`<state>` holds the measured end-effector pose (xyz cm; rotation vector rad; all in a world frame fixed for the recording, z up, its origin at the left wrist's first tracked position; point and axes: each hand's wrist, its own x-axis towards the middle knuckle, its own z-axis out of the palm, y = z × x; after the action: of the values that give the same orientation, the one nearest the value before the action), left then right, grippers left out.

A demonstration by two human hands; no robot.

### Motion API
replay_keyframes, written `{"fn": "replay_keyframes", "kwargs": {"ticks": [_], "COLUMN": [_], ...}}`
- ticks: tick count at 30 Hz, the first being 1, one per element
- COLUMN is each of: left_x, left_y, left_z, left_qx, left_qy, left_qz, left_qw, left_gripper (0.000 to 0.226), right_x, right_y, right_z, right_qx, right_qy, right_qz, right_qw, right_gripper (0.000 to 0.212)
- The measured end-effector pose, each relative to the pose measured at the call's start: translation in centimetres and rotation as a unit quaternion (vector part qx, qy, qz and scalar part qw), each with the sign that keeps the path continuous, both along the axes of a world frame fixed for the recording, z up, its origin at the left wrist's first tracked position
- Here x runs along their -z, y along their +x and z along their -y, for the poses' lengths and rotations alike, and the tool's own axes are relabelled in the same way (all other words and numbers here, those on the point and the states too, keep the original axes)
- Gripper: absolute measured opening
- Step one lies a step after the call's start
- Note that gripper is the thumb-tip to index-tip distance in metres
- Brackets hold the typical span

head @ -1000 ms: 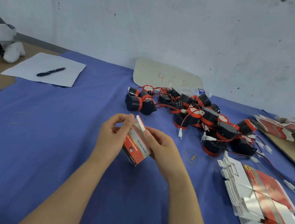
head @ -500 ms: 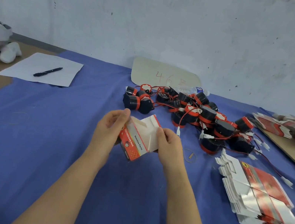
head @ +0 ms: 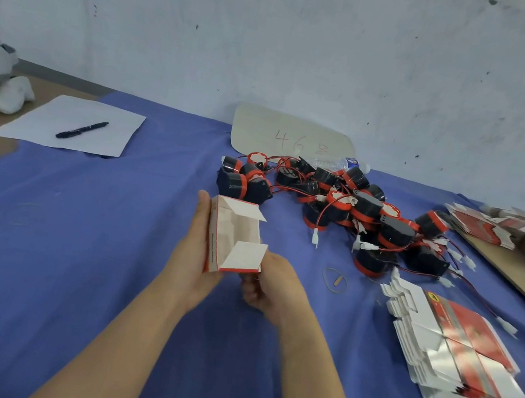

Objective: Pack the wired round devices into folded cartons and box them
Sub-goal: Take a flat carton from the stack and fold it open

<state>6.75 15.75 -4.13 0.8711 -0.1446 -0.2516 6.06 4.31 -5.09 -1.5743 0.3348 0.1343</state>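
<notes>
Carton: red and white, opened into a box shape, held above the table at centre frame. Open end faces up, white inside showing. One flap sticks out at the far right corner, another at the near right corner.

Left hand: grip closed along the carton's left wall, palm flat against it and thumb pointing up past the far corner. Its fingers are hidden behind the box.

Right hand: just below the near flap, grip curled in under the carton's near end. Fingertips are out of sight beneath the box.

Round devices: a black-and-red heap tangled in red wires with white plugs, lying on the blue cloth above and right of the carton, apart from it.

Flat cartons: a fanned stack at right of frame, near the heap. More flat cartons, the second heap, lie on bare board at the far right edge.

A rubber band lies between the hands and the stack.

A pale card marked "46" leans on the wall behind the devices, with a plastic bottle beside it.

Upper left: a pen on a sheet of paper.
</notes>
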Motion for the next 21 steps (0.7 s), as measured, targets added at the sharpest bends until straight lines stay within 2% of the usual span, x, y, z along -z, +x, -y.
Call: {"fn": "replay_keyframes", "kwargs": {"ticks": [1, 2, 4, 5, 7, 9, 11, 12, 14, 15, 17, 21], "left_x": [0.0, 0.1, 0.3, 0.5, 1.0, 1.2, 1.4, 1.5, 2.0, 2.1, 2.4, 2.7], "left_y": [0.1, 0.2, 0.4, 0.5, 0.3, 0.3, 0.4, 0.3, 0.2, 0.1, 0.1, -0.1], "left_z": [0.1, 0.2, 0.4, 0.5, 0.7, 0.8, 0.8, 0.8, 1.1, 1.2, 1.2, 1.2], "left_qx": [-0.024, -0.056, -0.119, -0.143, -0.17, -0.215, -0.26, -0.267, -0.25, -0.232, -0.207, -0.221], "left_qy": [0.003, 0.007, 0.039, 0.068, 0.139, 0.237, 0.344, 0.377, 0.406, 0.424, 0.476, 0.532], "left_qz": [0.007, 0.018, 0.04, 0.05, 0.084, 0.144, 0.2, 0.209, 0.192, 0.171, 0.154, 0.14], "left_qw": [1.0, 0.998, 0.991, 0.986, 0.972, 0.937, 0.88, 0.862, 0.858, 0.859, 0.841, 0.805], "left_gripper": [0.075, 0.07, 0.062, 0.061, 0.057, 0.039, 0.038, 0.037, 0.022, 0.018, 0.03, 0.054], "right_x": [0.0, -0.1, -0.4, -0.6, -0.6, -0.2, 0.1, 0.2, 0.4, 0.5, 0.5, 0.9], "right_y": [0.2, 0.4, 0.7, 0.7, 0.3, 0.2, 0.3, 0.3, 0.4, 0.4, 0.5, 0.9], "right_z": [0.0, 0.0, 0.1, 0.0, -0.3, -0.7, -0.5, -0.2, 0.5, 0.7, 0.8, 1.2], "right_qx": [0.039, 0.087, 0.133, 0.111, 0.028, 0.03, 0.095, 0.127, 0.17, 0.181, 0.201, 0.215], "right_qy": [-0.066, -0.092, 0.001, 0.054, 0.072, 0.007, -0.128, -0.178, -0.209, -0.186, -0.109, 0.05], "right_qz": [0.027, 0.057, 0.073, 0.064, 0.068, 0.117, 0.178, 0.195, 0.193, 0.183, 0.154, 0.103], "right_qw": [0.997, 0.99, 0.988, 0.99, 0.995, 0.993, 0.971, 0.956, 0.944, 0.948, 0.961, 0.97], "right_gripper": [0.034, 0.036, 0.044, 0.048, 0.051, 0.038, 0.03, 0.033, 0.044, 0.048, 0.05, 0.024]}}
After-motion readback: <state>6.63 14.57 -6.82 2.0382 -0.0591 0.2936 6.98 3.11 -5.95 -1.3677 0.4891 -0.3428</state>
